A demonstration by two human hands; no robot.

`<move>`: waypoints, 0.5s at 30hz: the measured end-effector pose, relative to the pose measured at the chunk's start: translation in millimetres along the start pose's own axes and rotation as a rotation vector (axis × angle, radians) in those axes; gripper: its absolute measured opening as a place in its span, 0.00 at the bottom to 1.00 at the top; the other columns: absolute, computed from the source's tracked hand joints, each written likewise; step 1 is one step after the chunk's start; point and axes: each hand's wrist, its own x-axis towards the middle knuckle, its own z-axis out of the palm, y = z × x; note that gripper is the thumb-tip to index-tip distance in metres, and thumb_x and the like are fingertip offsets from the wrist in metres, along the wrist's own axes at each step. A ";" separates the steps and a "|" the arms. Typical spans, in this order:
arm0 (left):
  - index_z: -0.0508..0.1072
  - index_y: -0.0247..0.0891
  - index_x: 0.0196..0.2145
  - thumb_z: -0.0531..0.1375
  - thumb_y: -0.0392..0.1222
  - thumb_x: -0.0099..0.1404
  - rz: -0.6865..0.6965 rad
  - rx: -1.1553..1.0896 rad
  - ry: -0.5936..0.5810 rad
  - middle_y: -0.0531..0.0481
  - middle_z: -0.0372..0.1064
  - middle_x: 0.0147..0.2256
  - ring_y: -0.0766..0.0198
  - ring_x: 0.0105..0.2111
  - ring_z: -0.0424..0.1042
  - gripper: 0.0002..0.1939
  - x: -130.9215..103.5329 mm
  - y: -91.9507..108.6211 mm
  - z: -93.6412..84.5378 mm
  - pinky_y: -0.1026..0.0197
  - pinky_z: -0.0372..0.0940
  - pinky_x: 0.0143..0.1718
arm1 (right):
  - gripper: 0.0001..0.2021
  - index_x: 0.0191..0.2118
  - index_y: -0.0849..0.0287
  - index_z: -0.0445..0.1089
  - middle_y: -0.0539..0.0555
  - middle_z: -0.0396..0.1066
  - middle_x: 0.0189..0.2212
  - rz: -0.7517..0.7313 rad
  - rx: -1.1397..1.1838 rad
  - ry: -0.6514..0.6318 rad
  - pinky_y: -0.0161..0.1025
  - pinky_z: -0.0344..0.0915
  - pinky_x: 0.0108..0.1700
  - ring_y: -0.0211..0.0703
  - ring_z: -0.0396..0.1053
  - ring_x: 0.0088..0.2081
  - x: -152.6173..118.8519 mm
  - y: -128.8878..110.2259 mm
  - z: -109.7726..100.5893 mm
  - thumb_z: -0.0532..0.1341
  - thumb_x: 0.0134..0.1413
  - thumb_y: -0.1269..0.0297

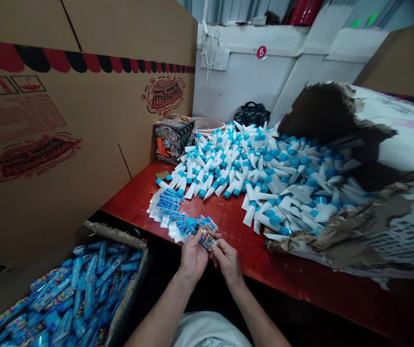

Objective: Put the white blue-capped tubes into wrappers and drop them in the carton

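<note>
At the table's near edge, my left hand (194, 256) and my right hand (227, 259) are closed together on a small, brightly printed plastic sleeve (207, 239). My left fingers pinch its left side, and the right fingers grip its lower right end. Just beyond my fingers lies a fanned row of similar blue printed sleeves (172, 207) with clear ends, flat on the red table (224, 205). Behind them is a large heap of white tubes with blue caps (228, 159). Whether a tube is inside the held sleeve, I cannot tell.
A torn carton (402, 144) spills tubes on the right. At lower left, an open box (140, 270) holds many blue wrapped tubes. A tall cardboard carton (101, 106) walls the left side. A printed box (174, 137), a pink basin (210, 126) and a dark bag (252, 114) stand behind.
</note>
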 end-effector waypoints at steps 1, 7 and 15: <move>0.74 0.33 0.32 0.63 0.39 0.58 -0.014 -0.002 -0.008 0.44 0.74 0.31 0.58 0.34 0.75 0.06 -0.3 0.2 -1.0 0.58 0.68 0.38 | 0.18 0.24 0.58 0.62 0.44 0.60 0.15 -0.003 0.012 -0.024 0.31 0.52 0.20 0.32 0.55 0.16 1.0 -0.6 -0.5 0.56 0.55 0.49; 0.72 0.34 0.34 0.60 0.39 0.60 -0.075 -0.064 -0.004 0.43 0.75 0.33 0.54 0.37 0.75 0.06 -3.0 8.5 -3.8 0.53 0.68 0.41 | 0.19 0.23 0.59 0.64 0.45 0.62 0.14 0.022 0.074 -0.100 0.32 0.55 0.22 0.33 0.58 0.17 5.9 2.3 -2.8 0.59 0.51 0.47; 0.72 0.36 0.32 0.62 0.37 0.58 0.013 -0.018 0.033 0.47 0.74 0.31 0.58 0.33 0.75 0.04 -5.6 11.8 -10.3 0.56 0.68 0.39 | 0.16 0.23 0.59 0.66 0.45 0.61 0.16 -0.020 -0.169 -0.171 0.32 0.55 0.22 0.34 0.58 0.19 7.3 -3.8 -8.3 0.57 0.54 0.53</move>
